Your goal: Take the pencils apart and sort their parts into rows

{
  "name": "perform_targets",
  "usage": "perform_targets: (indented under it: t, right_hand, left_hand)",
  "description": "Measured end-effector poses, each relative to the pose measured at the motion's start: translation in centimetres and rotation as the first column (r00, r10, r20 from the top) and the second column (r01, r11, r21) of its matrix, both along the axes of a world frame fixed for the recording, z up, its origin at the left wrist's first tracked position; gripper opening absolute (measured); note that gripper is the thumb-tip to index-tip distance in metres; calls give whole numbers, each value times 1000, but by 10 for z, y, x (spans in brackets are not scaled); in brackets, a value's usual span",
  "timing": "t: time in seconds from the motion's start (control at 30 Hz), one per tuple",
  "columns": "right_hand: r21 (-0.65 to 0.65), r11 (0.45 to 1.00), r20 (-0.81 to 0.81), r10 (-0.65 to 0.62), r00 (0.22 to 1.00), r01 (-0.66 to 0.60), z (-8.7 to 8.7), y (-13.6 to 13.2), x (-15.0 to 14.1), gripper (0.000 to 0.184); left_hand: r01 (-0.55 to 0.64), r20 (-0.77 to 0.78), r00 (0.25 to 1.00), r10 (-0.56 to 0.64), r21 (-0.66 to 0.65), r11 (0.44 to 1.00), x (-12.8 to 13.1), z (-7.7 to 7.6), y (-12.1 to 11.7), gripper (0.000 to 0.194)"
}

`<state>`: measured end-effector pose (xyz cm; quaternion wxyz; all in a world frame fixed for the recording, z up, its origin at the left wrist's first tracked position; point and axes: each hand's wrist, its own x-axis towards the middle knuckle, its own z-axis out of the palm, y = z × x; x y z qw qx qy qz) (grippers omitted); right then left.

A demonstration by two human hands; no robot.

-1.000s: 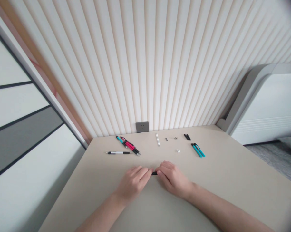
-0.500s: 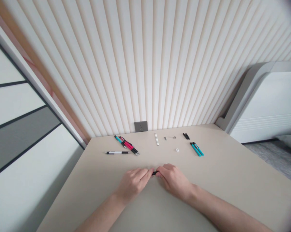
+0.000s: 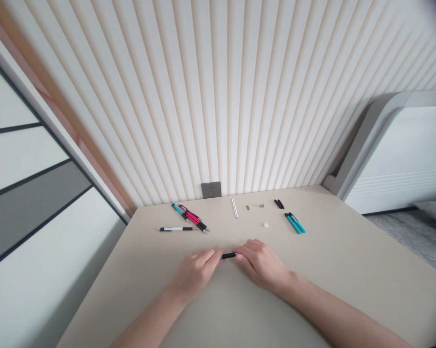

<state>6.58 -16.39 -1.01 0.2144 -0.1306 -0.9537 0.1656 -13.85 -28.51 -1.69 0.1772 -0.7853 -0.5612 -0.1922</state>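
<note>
My left hand (image 3: 195, 273) and my right hand (image 3: 261, 264) meet near the table's front, with fingertips pinching opposite ends of a short black pen barrel (image 3: 229, 255). The barrel's ends are hidden by my fingers. Farther back lie a black-and-white pen (image 3: 176, 229), a pink-and-black pen (image 3: 193, 218) and a teal pen (image 3: 177, 209). Also there are thin white rods (image 3: 234, 208), small metal parts (image 3: 247, 208), a small white piece (image 3: 265, 224), black pen pieces (image 3: 279, 204) and teal pens (image 3: 294, 223).
The beige table (image 3: 333, 251) runs up to a ribbed cream wall panel (image 3: 218, 96) with a grey socket (image 3: 211, 190). A white unit (image 3: 395, 159) stands beyond the back right corner. A sliding panel (image 3: 33, 179) lies left of the table.
My hands have drawn slightly apart and moved up the picture, showing more of the black barrel. It now tilts a little. The camera view has shifted slightly, and the objects farther back have not moved.
</note>
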Motion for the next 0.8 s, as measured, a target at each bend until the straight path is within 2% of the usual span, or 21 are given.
perform_targets:
  t: [0.07,0.17,0.37,0.47,0.7,0.8]
  right_hand:
    - [-45,999,-13,-7,1000,6,-3,1,0,28]
    - [-103,995,-60,-25,998,18,-3,0,0,16]
    - [-189,982,-40,-11,999,4,0,-5,-2,22]
    - [-229,973,-76,-47,996,29,-2,-6,-3,8]
    - [-264,962,-27,-84,996,74,-6,-5,-4,20]
    - [-301,945,-41,-143,989,125,-10,-6,-5,10]
  left_hand:
    - [9,-28,1000,-9,-1,1000,0,1,0,21]
    - [1,-60,998,-1,-2,1000,1,1,-1,21]
    - [5,-98,995,-8,-35,999,4,2,-1,21]
    - [-13,-117,993,8,-43,999,5,3,-1,22]
    - [-38,-84,996,31,-80,996,5,2,0,21]
    - [-41,-73,997,35,-82,996,6,1,0,21]
